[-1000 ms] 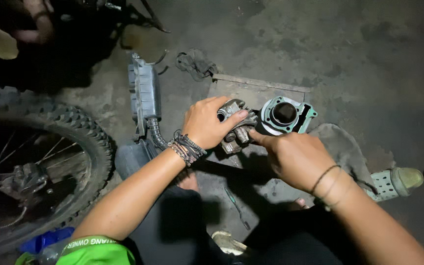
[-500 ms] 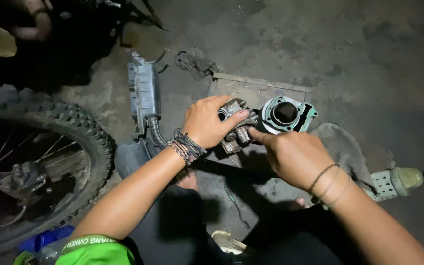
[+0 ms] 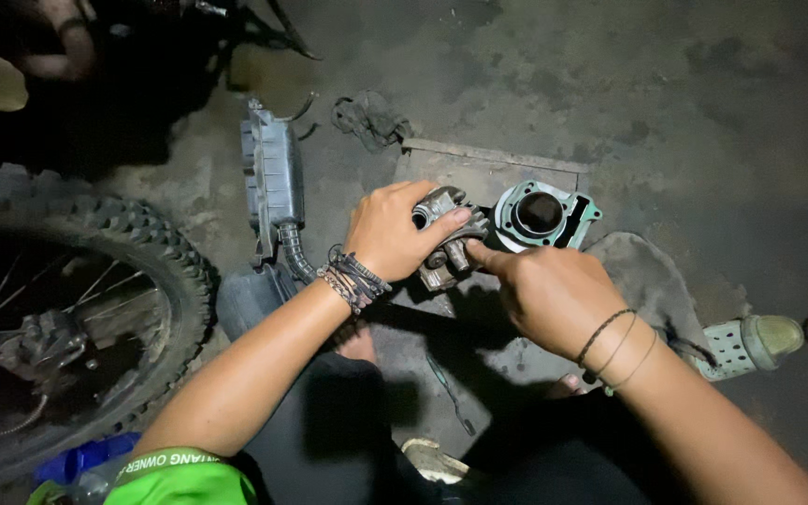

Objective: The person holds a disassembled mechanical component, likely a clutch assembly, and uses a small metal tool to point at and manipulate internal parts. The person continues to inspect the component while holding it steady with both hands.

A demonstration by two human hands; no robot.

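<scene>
Just left of the green-gasketed engine cylinder (image 3: 542,215), the left hand (image 3: 387,234) grips a grimy metal engine part (image 3: 446,238) that should be held steady while the right hand (image 3: 549,295) works its fingertips, pinched narrow, at the part's underside.

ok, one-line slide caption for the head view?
Left hand grips a grey engine part; right hand fingers it beside a cylinder.

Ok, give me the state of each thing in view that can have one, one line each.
left hand: closed over the top of the grey metal engine part, gripping it.
right hand: fingertips on the engine part's right side.
engine part: held up off the floor between both hands.
cylinder block: lying on the floor, bore open and facing up.
grey plastic cover: lying on the floor, apart from the hands.
knobby wheel: at left, only partly in view.
</scene>
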